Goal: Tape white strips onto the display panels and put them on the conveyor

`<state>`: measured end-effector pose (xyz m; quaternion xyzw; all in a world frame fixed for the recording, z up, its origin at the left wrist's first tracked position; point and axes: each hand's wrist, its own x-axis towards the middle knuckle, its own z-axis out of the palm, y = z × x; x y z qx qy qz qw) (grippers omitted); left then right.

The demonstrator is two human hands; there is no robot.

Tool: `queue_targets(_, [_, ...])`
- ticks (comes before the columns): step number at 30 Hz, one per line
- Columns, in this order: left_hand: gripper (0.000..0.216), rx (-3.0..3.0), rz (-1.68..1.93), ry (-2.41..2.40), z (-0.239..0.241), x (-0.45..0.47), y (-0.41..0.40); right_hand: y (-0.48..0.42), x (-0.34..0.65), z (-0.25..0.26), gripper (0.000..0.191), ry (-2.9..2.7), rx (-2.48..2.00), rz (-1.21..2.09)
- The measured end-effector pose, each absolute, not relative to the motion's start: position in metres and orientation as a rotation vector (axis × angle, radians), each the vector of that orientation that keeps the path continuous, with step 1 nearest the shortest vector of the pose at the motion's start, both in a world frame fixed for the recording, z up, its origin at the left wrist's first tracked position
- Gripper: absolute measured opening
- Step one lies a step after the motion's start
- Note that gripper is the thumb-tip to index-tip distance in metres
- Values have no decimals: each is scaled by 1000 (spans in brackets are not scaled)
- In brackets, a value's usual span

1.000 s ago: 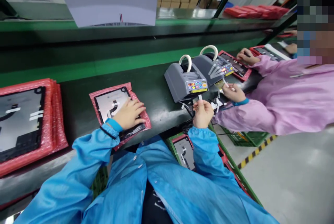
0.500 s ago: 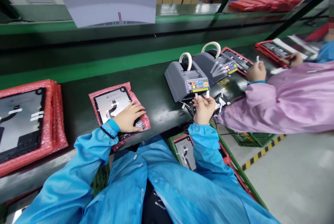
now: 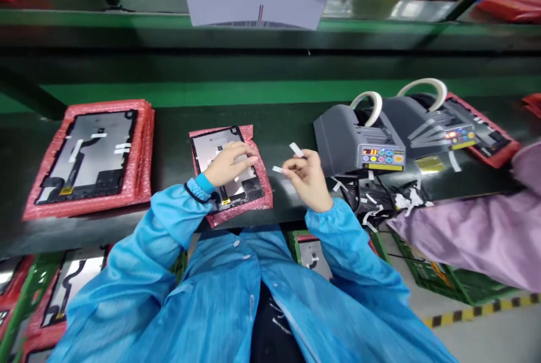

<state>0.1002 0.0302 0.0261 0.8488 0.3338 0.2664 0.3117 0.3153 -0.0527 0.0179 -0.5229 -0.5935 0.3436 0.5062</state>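
Note:
My left hand (image 3: 228, 163) lies flat, fingers spread, on a grey tablet back panel (image 3: 226, 168) that sits in a red bubble-wrap sleeve (image 3: 253, 199) on the dark bench. My right hand (image 3: 306, 177) hovers just right of the panel, fingers pinched on two short white tape strips (image 3: 296, 150), one on a fingertip pointing left. The grey tape dispenser (image 3: 359, 137) with a tape roll on top stands to the right of that hand.
A stack of similar panels in red wrap (image 3: 91, 157) lies at the left. A second dispenser (image 3: 426, 123) and another panel (image 3: 482, 132) stand at the right. A co-worker's pink sleeve (image 3: 469, 233) reaches in lower right. Green crates with panels (image 3: 310, 253) sit below the bench.
My right hand has left the dispenser and moved left toward the panel with tape strips on its fingers. My view has swung left; the co-worker's hands are out of sight.

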Motion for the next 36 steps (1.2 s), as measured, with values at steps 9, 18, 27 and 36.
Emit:
queue_targets(9, [19,2047,633,975,25,90,29,-11,282,21,41,-1652,-1195,1083])
queue_targets(18, [17,1861,605,1137,17,86,34,7,282,11,51,-1417,-1249,1275])
queue_targets(27, [19,2012,406,1525,7,108,33,26,275,-8,50,-1421,-1408,1193])
queue_targets(36, [23,2054,351,1624,-1,119,32,34,274,-8,43,-1546,-1615,1098])
